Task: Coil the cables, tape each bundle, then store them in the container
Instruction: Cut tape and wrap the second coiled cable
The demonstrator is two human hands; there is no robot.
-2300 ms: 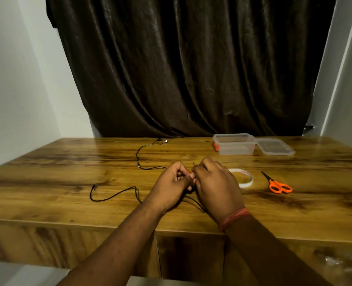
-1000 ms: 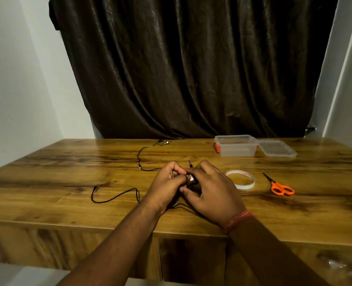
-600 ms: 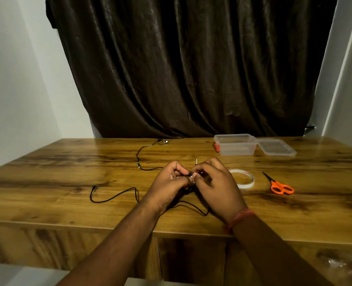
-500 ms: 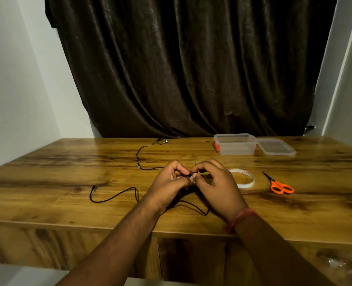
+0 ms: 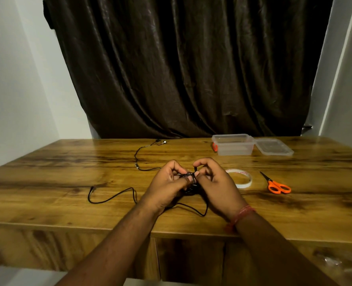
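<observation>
Head view looks down on both hands meeting over the middle of the desk (image 5: 47, 182), and the work is all at the fingertips: the left hand (image 5: 167, 186) has its fingers closed around a small dark bundle of black cable (image 5: 188, 189), pinning the loops so they cannot spring apart, while the right hand (image 5: 214, 184) pinches the plug end just above it between thumb and forefinger, apparently feeding the next turn on. Coiling looks only partly done, because plenty of cable lies loose: one run curls out to the left across the desk, another snakes away toward the far edge where its earbud end rests, and a slack loop droops near the front edge below the wrists. That front loop is the one to watch, since it sits close to the drop. On the right, the roll of tape (image 5: 241, 179) lies just beside the right hand, an easy reach once the bundle is tight, and the orange scissors (image 5: 277, 185) sit a little further right. The clear container (image 5: 233, 144) stands open at the back right, its lid (image 5: 274, 147) lying flat against its right side, ready to receive. Bare wood to the left leaves room for drawing slack in.
</observation>
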